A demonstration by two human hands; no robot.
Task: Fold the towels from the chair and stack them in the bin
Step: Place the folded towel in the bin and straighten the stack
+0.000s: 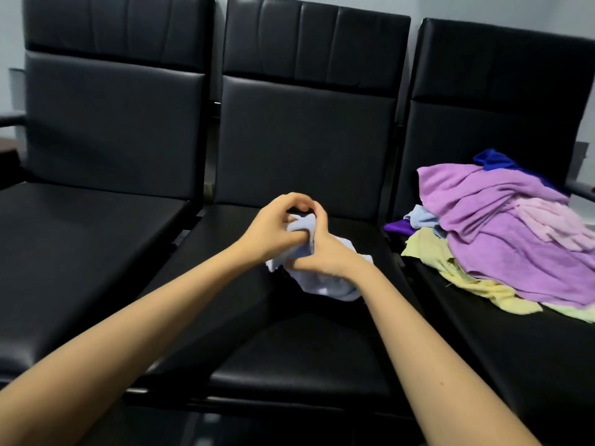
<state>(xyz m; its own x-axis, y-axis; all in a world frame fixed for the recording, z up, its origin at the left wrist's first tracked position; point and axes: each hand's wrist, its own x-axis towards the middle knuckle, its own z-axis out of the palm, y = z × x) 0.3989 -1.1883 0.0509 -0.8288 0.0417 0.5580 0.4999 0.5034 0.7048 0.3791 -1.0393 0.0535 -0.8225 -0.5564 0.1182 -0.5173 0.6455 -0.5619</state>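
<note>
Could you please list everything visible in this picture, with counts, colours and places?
black chairs: three, black, side by side in front of the wall
light blue towel: one, light blue, crumpled on the middle seat
towel pile: one heap, purple, pink, yellow and blue, on the right seat
wall: one, pale grey, behind the chairs
left hand: one, grips the light blue towel
right hand: one, grips the light blue towel

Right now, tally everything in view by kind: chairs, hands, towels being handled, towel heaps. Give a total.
Black chairs: 3 (left chair, middle chair, right chair)
Hands: 2 (left hand, right hand)
Towels being handled: 1 (light blue towel, gripped by both hands)
Towel heaps: 1 (mixed heap, on the right chair)
Total: 7
</note>
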